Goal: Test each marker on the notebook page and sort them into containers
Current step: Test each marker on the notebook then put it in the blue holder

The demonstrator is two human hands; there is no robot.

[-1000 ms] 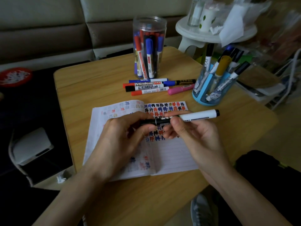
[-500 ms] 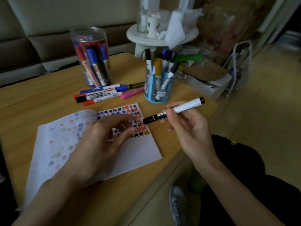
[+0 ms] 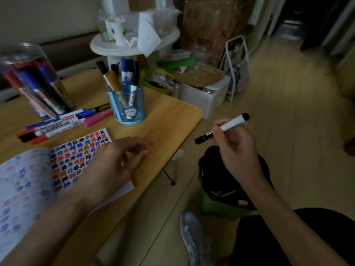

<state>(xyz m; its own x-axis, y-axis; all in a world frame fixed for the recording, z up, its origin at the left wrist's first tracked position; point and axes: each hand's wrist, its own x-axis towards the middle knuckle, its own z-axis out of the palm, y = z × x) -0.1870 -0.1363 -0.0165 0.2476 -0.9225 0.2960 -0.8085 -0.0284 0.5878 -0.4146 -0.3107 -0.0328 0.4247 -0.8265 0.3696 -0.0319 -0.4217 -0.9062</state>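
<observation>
Left hand (image 3: 115, 160) is off the marker (image 3: 233, 121) now; a second ago both my hands held it over the notebook (image 3: 28, 179). Left fingers are released, loosely curled on the page. Right hand (image 3: 236, 150) pinches the marker, swung out past the tabletop (image 3: 169, 116) edge, above a black bag (image 3: 226, 181). Test looks finished and sorting comes next, though it's heading away from the blue cup (image 3: 128, 104).

The table (image 3: 169, 116) is smooth, light wood grain; the notebook page (image 3: 25, 189) at lower left, matt paper. The jar (image 3: 23, 60) at upper left is clear glossy plastic, the cup (image 3: 136, 106) translucent blue plastic, the marker (image 3: 233, 122) smooth plastic.
</observation>
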